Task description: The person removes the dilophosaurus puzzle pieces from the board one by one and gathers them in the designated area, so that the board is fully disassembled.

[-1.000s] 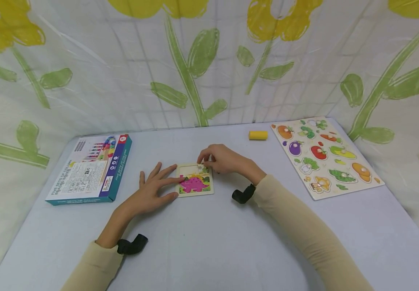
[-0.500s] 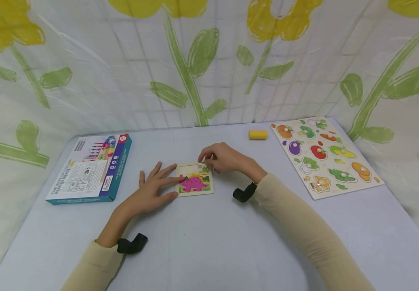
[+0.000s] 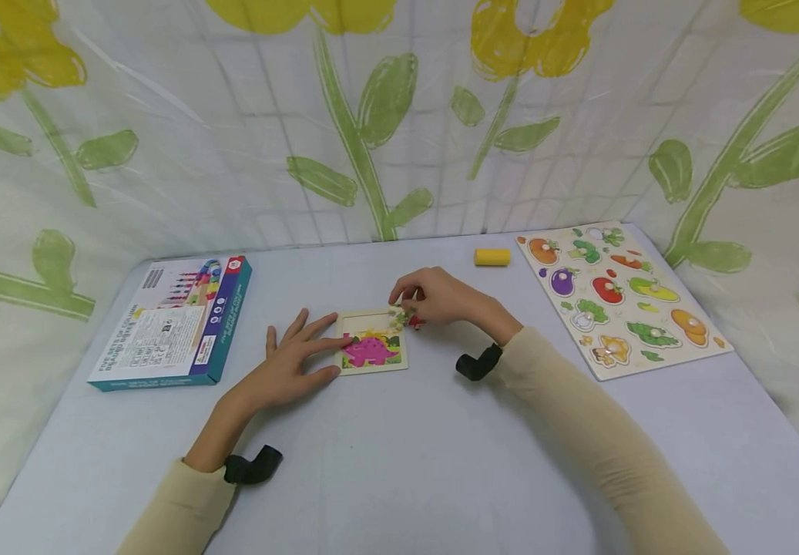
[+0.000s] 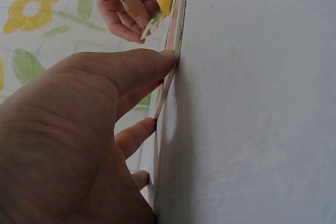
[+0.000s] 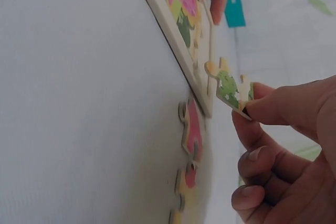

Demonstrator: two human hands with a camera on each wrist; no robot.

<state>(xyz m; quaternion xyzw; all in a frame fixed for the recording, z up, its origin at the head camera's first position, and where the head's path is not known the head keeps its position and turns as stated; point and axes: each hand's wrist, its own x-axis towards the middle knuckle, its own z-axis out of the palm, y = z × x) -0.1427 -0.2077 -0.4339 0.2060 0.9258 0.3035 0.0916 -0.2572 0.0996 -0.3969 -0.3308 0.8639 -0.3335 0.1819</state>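
A small wooden jigsaw tray point(image 3: 372, 372) with a pink dinosaur picture point(image 3: 370, 350) lies flat at the middle of the table. My left hand point(image 3: 295, 367) rests at its left side, fingers spread, with the fingertips on the frame and picture. Between thumb and fingers, my right hand point(image 3: 439, 296) pinches a green and cream puzzle piece point(image 5: 229, 88) above the tray's far right corner. The picture's upper strip shows bare backing. Loose pink pieces point(image 5: 193, 132) lie on the table beside the tray, partly hidden under my right hand in the head view.
A blue-edged cardboard box point(image 3: 170, 324) lies at the left. Farther back is a yellow cylinder point(image 3: 492, 257). A vegetable peg puzzle board point(image 3: 624, 301) lies at the right, and a flower-printed curtain point(image 3: 441, 116) hangs behind the table.
My right hand has moved right and slightly away, carrying the puzzle piece toward the tray's far right corner. More of the loose pieces now shows beneath it. My left hand has stayed put.
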